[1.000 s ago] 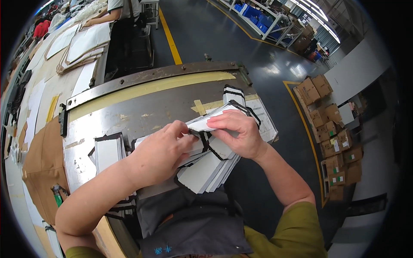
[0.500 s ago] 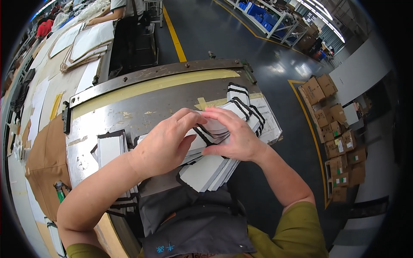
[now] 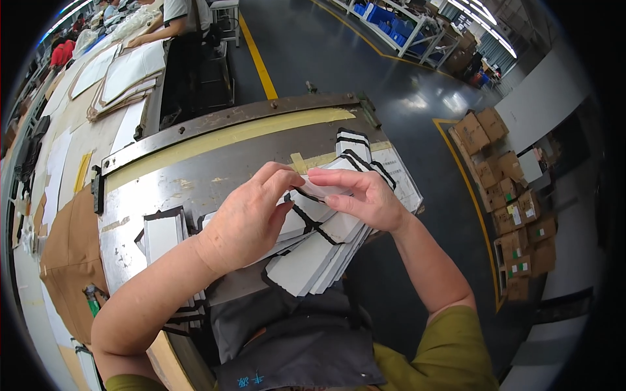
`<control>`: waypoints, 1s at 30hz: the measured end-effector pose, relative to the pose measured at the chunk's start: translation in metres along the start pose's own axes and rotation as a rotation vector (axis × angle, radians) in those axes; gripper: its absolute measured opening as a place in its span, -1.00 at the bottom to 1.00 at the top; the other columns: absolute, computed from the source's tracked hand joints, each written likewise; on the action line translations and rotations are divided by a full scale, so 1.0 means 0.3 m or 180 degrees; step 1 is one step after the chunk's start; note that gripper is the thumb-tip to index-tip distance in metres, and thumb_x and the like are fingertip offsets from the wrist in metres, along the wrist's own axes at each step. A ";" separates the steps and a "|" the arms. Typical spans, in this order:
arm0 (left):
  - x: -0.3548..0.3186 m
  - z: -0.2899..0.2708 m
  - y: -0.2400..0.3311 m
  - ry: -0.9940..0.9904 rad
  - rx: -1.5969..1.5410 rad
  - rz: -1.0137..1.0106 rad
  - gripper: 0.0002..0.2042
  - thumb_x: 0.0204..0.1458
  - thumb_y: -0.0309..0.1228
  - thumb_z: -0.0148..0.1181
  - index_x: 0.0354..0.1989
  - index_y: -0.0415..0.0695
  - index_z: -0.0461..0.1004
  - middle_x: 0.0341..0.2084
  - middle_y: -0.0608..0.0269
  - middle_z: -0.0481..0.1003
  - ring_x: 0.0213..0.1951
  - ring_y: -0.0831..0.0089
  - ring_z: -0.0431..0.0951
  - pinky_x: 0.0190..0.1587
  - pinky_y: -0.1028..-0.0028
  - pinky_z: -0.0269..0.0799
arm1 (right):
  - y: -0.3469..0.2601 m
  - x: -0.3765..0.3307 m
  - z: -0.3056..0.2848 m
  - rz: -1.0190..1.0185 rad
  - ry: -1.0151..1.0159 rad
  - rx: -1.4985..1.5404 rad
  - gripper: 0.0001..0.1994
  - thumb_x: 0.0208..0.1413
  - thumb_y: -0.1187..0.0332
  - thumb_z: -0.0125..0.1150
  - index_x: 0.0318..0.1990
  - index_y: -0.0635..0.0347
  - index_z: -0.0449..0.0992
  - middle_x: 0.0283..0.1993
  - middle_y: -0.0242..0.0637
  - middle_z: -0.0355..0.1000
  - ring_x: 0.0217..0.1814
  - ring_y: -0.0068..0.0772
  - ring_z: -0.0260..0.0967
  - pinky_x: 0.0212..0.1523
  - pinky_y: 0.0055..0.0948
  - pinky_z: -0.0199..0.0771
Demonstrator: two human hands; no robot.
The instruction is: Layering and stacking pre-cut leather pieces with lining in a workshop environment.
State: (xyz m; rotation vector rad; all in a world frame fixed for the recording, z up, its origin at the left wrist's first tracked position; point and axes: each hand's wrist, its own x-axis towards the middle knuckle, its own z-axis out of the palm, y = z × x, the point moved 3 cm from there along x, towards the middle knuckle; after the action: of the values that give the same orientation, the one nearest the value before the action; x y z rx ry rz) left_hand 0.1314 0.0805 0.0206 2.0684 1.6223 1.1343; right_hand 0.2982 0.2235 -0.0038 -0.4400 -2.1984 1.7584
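Observation:
My left hand point(image 3: 251, 218) is closed, its fingertips pinching one end of a white black-edged piece point(image 3: 319, 189). Across from it, my right hand point(image 3: 368, 195) has its thumb and fingers around the other end of that piece, which is partly hidden by both hands. Beneath them lies a fanned stack of white black-edged pieces point(image 3: 303, 264), reaching over the near edge of the metal-topped table point(image 3: 222, 159). More such pieces point(image 3: 352, 138) lie beyond my right hand. Another stack of white pieces point(image 3: 163, 231) lies left of my left forearm, partly covered by it.
A metal bar point(image 3: 228, 124) runs along the table's far edge. Brown material point(image 3: 72, 254) and a green-handled tool point(image 3: 92, 301) lie at the left. A long worktable point(image 3: 85, 140) extends back to a co-worker point(image 3: 186, 39). Cardboard boxes point(image 3: 515, 212) stand on the floor at right.
My right hand has tilted, its fingers flatter and its thumb raised toward them off the stack. More of the stacked pieces beneath shows. The whole view has shifted slightly.

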 end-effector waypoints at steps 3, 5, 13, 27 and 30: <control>0.004 0.003 -0.002 -0.0058 0.0028 -0.0148 -0.67 0.03 -0.71 0.15 -0.02 -0.24 0.33 -0.09 0.01 0.43 -0.03 0.00 0.51 0.02 0.23 0.47 | -0.015 -0.002 0.003 -0.0497 -0.0019 -0.1138 -0.55 0.02 0.44 0.37 0.11 0.31 0.53 0.23 -0.02 0.44 0.32 -0.15 0.36 0.33 -0.31 0.30; 0.001 0.006 0.000 -0.0067 0.0057 -0.0149 -0.68 0.03 -0.71 0.16 -0.03 -0.24 0.33 -0.12 0.02 0.45 -0.05 0.02 0.53 0.01 0.25 0.48 | -0.016 0.003 0.023 -0.0563 -0.0039 -0.1285 -0.53 -0.03 0.47 0.36 0.11 0.29 0.53 0.24 0.00 0.43 0.35 -0.05 0.33 0.34 -0.27 0.30; -0.015 0.024 -0.023 0.0120 -0.0053 -0.0243 -0.71 0.00 -0.78 0.10 -0.10 -0.26 0.33 -0.14 0.01 0.46 -0.11 0.05 0.55 0.00 0.30 0.51 | -0.019 0.018 0.053 -0.1239 0.0045 -0.2383 -0.53 -0.12 0.41 0.32 0.03 0.31 0.54 0.16 0.06 0.46 0.18 0.07 0.43 0.22 -0.18 0.44; -0.040 0.028 0.008 -0.0046 0.1372 0.0591 -0.74 -0.17 -0.62 0.24 -0.25 -0.08 0.55 -0.28 0.25 0.43 -0.27 0.24 0.48 -0.16 0.30 0.38 | -0.021 0.037 0.065 -0.1630 0.0396 -0.2784 -0.70 -0.09 0.51 0.28 -0.12 0.25 0.63 -0.11 -0.10 0.61 -0.13 -0.09 0.59 -0.11 -0.28 0.61; -0.025 0.039 0.021 -0.0168 0.1782 0.0871 -0.79 -0.12 -0.54 0.21 -0.27 -0.06 0.57 -0.29 0.28 0.42 -0.26 0.31 0.47 -0.12 0.32 0.35 | -0.004 0.047 0.056 -0.1536 0.0573 -0.2739 -0.76 -0.01 0.52 0.26 -0.14 0.22 0.64 -0.15 -0.09 0.61 -0.16 -0.09 0.59 -0.17 -0.32 0.60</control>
State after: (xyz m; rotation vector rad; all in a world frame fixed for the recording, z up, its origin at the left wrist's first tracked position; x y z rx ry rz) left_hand 0.1438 0.0744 0.0139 2.7089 1.8247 0.7367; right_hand 0.2785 0.2142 -0.0056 -0.1888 -2.5414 0.4676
